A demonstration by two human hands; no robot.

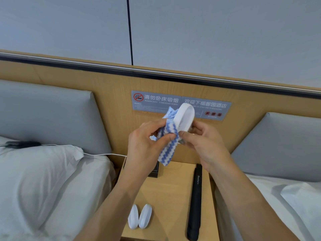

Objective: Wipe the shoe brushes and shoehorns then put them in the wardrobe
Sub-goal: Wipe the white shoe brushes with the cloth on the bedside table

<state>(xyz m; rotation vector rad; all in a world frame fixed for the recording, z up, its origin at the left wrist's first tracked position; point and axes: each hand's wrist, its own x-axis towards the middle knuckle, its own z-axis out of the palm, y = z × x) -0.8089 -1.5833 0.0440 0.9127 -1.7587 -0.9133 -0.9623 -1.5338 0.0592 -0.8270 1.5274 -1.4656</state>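
On the left bed a pillow (40, 164) lies with a white cable (97, 154) trailing across it toward the worktop (173, 193); a dropped item could snag there.

Near the worktop's front edge two small white pieces (139, 216) lie side by side, just touching. They look like brush parts or short shoehorns, I cannot tell which. They sit close to the edge, and a sweeping forearm could knock them off.

The left hand (147, 143) has its grip clenched on a blue-and-white cloth (167, 145), thumb and fingers pinching it against the brush (185, 119). The white oval brush is held up above the worktop, in front of the headboard sign (205, 106). The right hand (203, 141) has its grip curled round the brush's lower end. The smooth shell is held only at one end, so hard rubbing could twist it loose and drop it; the cloth's loose tail hangs free.

The sign reads "PLEASE DON'T SMOKING IN BED", with Chinese lines and "TO STAY ZHI YUAN HOTEL".

To the right a long black shoehorn (195, 204) lies on the worktop, printed "Shoehorn", apparently still unwiped.
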